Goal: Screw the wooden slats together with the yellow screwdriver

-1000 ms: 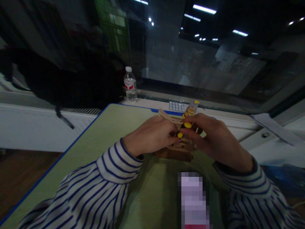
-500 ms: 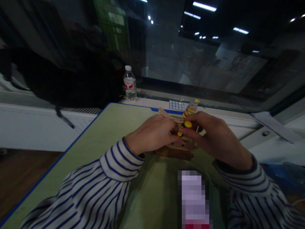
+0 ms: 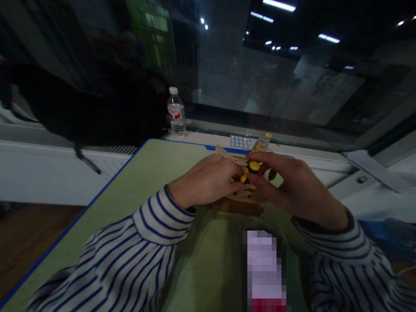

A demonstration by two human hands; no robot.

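Observation:
My right hand (image 3: 289, 186) is closed, thumb and fingers pinching a stubby yellow-and-black screwdriver (image 3: 253, 167). Its rounded yellow end faces up toward me, while its tip is hidden lower down by my left hand. A pale wooden frame (image 3: 242, 196) with round holes stands under both hands, and one wooden bar (image 3: 224, 151) sticks out behind. My left hand (image 3: 208, 182) is curled against the frame, thumb beside the lower part of the screwdriver. Its fingertips are mostly hidden. A darker brown wooden piece (image 3: 238, 207) lies at the frame's near side on the green table (image 3: 156, 162).
Behind the table, a water bottle (image 3: 176, 113) stands on the sill near a dark bag (image 3: 130, 104). A clear container with yellow ends (image 3: 261, 143) and a blue-and-white grid sheet (image 3: 241, 141) are behind the frame. A blurred-out phone-like object (image 3: 264, 264) lies near me.
The screwdriver's yellow end has tilted slightly, and more of its black band shows. My right fingers have shifted a little around it. My left hand stays at the wooden frame.

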